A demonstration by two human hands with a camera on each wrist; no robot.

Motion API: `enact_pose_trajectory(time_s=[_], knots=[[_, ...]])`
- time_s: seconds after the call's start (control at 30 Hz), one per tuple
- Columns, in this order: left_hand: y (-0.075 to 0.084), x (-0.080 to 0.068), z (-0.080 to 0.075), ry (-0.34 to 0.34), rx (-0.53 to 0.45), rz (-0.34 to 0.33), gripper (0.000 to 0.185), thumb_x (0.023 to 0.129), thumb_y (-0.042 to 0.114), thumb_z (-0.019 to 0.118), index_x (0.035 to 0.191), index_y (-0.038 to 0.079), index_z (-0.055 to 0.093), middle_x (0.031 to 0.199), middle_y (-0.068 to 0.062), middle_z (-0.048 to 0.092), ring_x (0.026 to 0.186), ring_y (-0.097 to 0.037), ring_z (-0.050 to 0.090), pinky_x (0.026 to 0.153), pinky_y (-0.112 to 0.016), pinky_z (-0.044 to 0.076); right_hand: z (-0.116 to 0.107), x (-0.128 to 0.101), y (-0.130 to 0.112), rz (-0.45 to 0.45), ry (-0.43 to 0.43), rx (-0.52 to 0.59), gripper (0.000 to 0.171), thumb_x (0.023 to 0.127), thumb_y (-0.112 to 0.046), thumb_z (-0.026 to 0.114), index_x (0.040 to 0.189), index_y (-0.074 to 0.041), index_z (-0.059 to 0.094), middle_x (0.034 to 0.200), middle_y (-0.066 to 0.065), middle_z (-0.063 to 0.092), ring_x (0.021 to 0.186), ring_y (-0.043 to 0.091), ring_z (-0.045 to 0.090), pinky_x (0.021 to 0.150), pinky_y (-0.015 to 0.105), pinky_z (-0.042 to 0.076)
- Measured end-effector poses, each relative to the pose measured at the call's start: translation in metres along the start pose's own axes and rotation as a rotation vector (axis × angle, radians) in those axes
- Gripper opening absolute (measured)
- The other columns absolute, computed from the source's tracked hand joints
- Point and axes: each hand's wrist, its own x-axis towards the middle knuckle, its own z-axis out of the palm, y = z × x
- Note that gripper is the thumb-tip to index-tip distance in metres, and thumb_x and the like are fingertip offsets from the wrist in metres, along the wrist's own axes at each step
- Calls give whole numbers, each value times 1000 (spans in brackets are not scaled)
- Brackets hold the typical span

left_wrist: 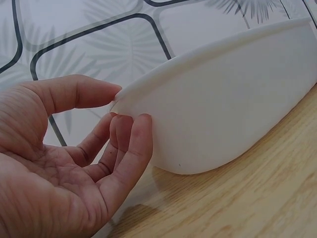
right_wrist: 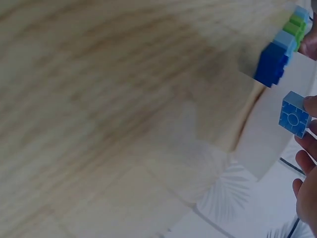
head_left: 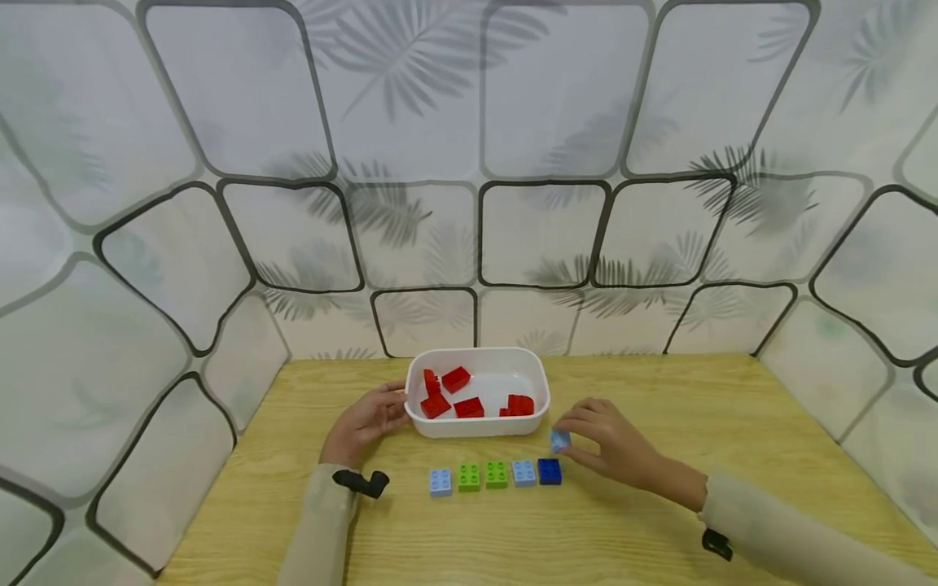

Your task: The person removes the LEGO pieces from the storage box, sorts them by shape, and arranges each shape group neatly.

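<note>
From the head cam I see both hands low on the wooden table (head_left: 659, 521). My right hand (head_left: 611, 448) sits at about 4 o'clock from the white tub (head_left: 476, 425), fingers curled and pinching a light blue brick (head_left: 560, 440) at the tips. The brick is held just off the tub's front right corner, just above the right end of the brick row. The right wrist cam confirms it: fingertips (right_wrist: 311, 106) clamp the brick (right_wrist: 294, 114) with its hollow underside facing the lens, and it sits apart from the row.

My left hand (head_left: 365, 421) is at 9 o'clock of the tub, on its left end. The left wrist cam shows the thumb (left_wrist: 79, 94) on top of the rim and the other fingers (left_wrist: 133, 148) curled against the outer wall (left_wrist: 223, 104), so it's a light grip on the rim, not a clench.

The row at 6 o'clock of the tub runs left to right: light blue (head_left: 440, 482), green (head_left: 469, 477), green (head_left: 496, 474), light blue (head_left: 523, 473), dark blue (head_left: 550, 471). They lie side by side; I can't tell whether they're clicked together. The dark blue end brick (right_wrist: 271, 64) is the one nearest the held brick.

Inside the tub there are several red bricks (head_left: 469, 407), loose and at mixed angles. The count is unclear, since some overlap.

Leaf-print panels (head_left: 469, 163) stand behind the table from 9 through 3 o'clock.
</note>
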Motion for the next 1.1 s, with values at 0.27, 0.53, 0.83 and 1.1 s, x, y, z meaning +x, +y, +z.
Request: enact_pose_trajectory(time_s=[0.27,0.53,0.83,1.1], knots=[[0,-1,-1,-2,-5,0,50,106,6,49,151,-3,29,116,0,65,95,-11,67,84,-26,59,6,-17,0,25,-19,20,40,70,-14,92,107,-14,76,103,-7,71,99,13,60,86,38,48],[-1,0,0,2,-8,-3,47,106,4,49,149,-4,32,114,0,65,93,-12,67,84,-26,59,9,-29,1,89,-1,120,35,76,-13,89,108,-14,75,103,-7,72,98,10,61,84,32,49],[1,0,-1,10,7,-13,43,106,6,49,146,-3,35,112,0,65,91,-11,66,82,-25,58,7,-41,2,62,-13,115,38,73,-15,90,108,-14,75,105,-8,73,98,10,62,84,28,50],[0,1,0,12,44,-12,46,107,8,49,149,-2,33,117,0,65,94,-11,66,84,-24,58,-1,-47,3,63,-12,67,39,74,-12,89,110,-14,74,103,-7,72,95,12,62,81,34,52]])
